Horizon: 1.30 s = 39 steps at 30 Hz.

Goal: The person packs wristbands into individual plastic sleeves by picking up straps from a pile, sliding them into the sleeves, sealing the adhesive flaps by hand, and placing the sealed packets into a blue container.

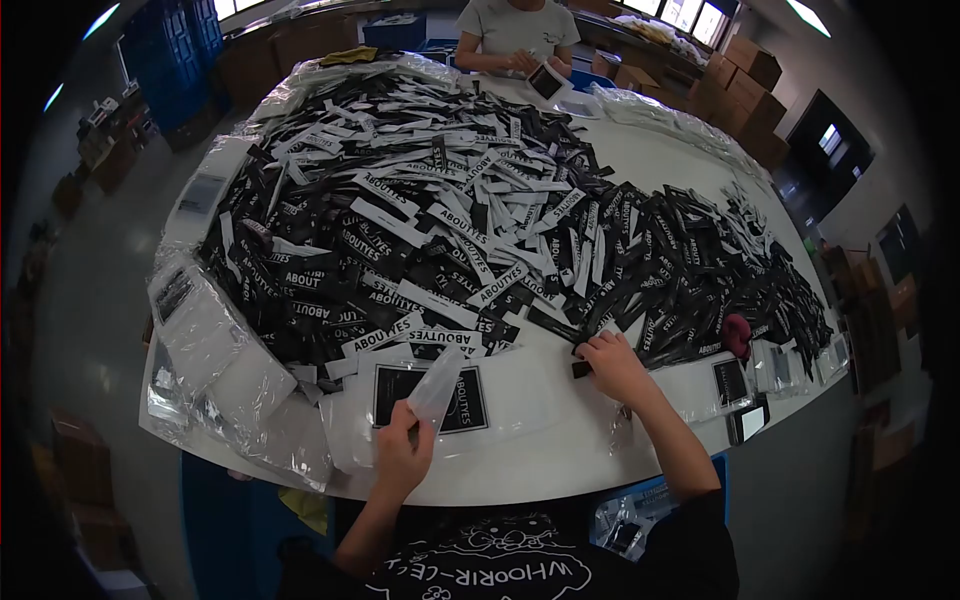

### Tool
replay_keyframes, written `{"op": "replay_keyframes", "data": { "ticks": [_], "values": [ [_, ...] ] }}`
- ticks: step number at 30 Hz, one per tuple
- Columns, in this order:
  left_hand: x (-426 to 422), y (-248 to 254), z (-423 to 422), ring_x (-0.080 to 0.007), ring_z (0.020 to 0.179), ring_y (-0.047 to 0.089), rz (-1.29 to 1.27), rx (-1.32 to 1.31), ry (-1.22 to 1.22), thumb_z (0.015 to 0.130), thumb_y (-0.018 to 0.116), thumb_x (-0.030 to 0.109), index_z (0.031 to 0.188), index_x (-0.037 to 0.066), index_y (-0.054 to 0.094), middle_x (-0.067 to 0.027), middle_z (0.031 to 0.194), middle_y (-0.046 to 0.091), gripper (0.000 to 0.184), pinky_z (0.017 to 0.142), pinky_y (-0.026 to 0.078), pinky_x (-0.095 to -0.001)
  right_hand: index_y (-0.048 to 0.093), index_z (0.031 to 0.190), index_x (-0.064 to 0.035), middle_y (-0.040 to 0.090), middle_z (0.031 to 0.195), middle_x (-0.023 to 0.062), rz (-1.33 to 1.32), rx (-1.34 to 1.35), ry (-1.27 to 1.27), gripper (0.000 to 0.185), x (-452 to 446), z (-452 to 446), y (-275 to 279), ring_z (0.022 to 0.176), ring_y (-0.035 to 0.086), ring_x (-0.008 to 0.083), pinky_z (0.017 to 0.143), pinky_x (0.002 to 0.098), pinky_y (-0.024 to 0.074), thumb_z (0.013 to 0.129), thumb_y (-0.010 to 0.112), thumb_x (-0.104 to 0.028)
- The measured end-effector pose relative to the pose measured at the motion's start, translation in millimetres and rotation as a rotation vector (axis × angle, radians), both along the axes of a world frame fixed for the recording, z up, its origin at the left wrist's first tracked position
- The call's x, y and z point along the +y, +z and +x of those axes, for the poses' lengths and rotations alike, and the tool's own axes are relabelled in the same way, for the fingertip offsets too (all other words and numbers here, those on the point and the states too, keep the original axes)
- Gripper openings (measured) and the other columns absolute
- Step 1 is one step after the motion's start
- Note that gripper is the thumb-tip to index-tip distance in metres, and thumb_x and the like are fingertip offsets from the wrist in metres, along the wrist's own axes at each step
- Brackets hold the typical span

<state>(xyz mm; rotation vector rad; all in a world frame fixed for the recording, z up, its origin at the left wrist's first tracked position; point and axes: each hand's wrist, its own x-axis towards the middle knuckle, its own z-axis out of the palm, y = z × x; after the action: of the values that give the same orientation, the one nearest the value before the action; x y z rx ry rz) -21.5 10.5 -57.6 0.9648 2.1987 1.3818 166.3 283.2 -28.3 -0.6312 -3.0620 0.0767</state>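
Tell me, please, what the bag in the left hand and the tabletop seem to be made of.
The bag looks like thin, glossy plastic film, being translucent and creased; the tabletop seems smooth laminate or painted board, pale with a soft sheen.

On my view, the white table [510,482] carries a broad heap of black and white strips [450,215] across its middle, crinkled clear packaging [215,350] at eight o'clock, printed bags [468,402] at six, and more plastic [680,125] toward one.
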Motion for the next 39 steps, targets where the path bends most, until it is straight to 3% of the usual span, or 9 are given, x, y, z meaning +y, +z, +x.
{"op": "replay_keyframes", "data": {
  "ticks": [5,7,14,16,20,22,25,30,39],
  "values": [
    [6,-9,5,-0.0246,0.056,0.058,0.205,0.145,0.0,0.079,0.055,0.004,0.093,-0.001,0.052,-0.013,0.07,0.058,0.015,0.049,0.044,-0.031,0.058,0.092,-0.0038,0.062,0.08,0.0099,-0.181,-0.176,0.088,0.02,13,-12,6,0.079,0.057,0.0284,0.071,0.0349,0.0452,0.073,0.061,-0.006],
    [5,-12,6,-0.0258,0.062,0.059,0.206,0.184,-0.023,0.078,0.056,0.003,0.093,-0.001,0.053,-0.0132,0.072,0.058,0.016,0.052,0.045,-0.0325,0.056,0.093,-0.0024,0.06,0.072,0.0113,-0.7,0.262,-0.253,0.019,-11,-37,22,0.068,0.058,0.0303,0.063,0.0337,0.0456,0.077,0.062,-0.011],
    [8,-15,8,-0.0299,0.061,0.056,0.202,0.229,0.009,0.077,0.056,0.005,0.09,0.0,0.053,-0.0139,0.069,0.055,0.014,0.051,0.043,-0.0357,0.059,0.089,0.0024,0.056,0.071,0.0089,-0.469,0.474,0.047,0.028,-43,-128,-20,0.061,0.054,0.0186,0.06,0.0283,0.0441,0.07,0.073,-0.013],
    [7,-16,8,-0.0301,0.057,0.054,0.178,0.19,0.015,0.078,0.057,0.006,0.081,0.0,0.051,-0.0139,0.065,0.053,0.009,0.048,0.04,-0.0366,0.061,0.089,-0.0002,0.058,0.077,0.0123,-0.687,0.447,-0.088,0.031,-45,-131,-11,0.069,0.057,0.0303,0.063,0.0352,0.0444,0.068,0.072,-0.02],
    [11,-10,9,-0.0294,0.053,0.052,0.217,0.244,0.043,0.079,0.057,0.007,0.074,0.001,0.047,-0.0132,0.061,0.05,0.013,0.046,0.038,-0.037,0.057,0.085,-0.0022,0.062,0.089,-0.0006,-0.945,0.796,-0.132,0.012,-48,-105,34,0.058,0.04,0.0009,0.053,0.0169,0.0333,0.076,0.065,-0.003],
    [13,-11,10,-0.0293,0.052,0.052,0.221,0.252,0.055,0.079,0.058,0.008,0.074,0.001,0.047,-0.0131,0.06,0.05,0.014,0.045,0.038,-0.037,0.054,0.081,-0.0032,0.062,0.101,0.0065,-1.138,1.081,-0.089,0.01,-51,-84,43,0.058,0.039,0.0013,0.053,0.0167,0.0322,0.076,0.062,0.0],
    [12,-11,10,-0.0293,0.05,0.051,0.201,0.253,0.059,0.079,0.058,0.008,0.074,0.001,0.047,-0.013,0.058,0.049,0.014,0.044,0.037,-0.0367,0.045,0.078,-0.0036,0.062,0.096,0.0145,-0.93,1.325,-0.022,0.011,-51,-54,42,0.061,0.041,0.0038,0.055,0.0186,0.0352,0.078,0.056,-0.001],
    [12,-13,9,-0.0269,0.049,0.051,0.203,0.227,0.086,0.081,0.056,0.008,0.074,0.001,0.047,-0.0132,0.059,0.05,0.014,0.043,0.036,-0.0344,0.036,0.093,-0.0048,0.048,0.069,0.002,-0.767,1.642,-0.363,0.022,-101,-17,12,0.063,0.045,0.0089,0.058,0.0218,0.0385,0.08,0.053,0.002],
    [-1,9,18,-0.0257,0.058,0.057,0.342,0.219,0.21,0.079,0.054,0.0,0.081,-0.001,0.054,-0.0129,0.069,0.058,0.002,0.052,0.043,-0.0323,0.047,0.081,-0.0001,0.048,0.054,0.0047,-0.582,1.126,-0.445,0.013,-172,25,-57,0.045,0.044,0.0092,0.043,0.0222,0.0362,0.09,0.049,-0.009]
  ]
}}
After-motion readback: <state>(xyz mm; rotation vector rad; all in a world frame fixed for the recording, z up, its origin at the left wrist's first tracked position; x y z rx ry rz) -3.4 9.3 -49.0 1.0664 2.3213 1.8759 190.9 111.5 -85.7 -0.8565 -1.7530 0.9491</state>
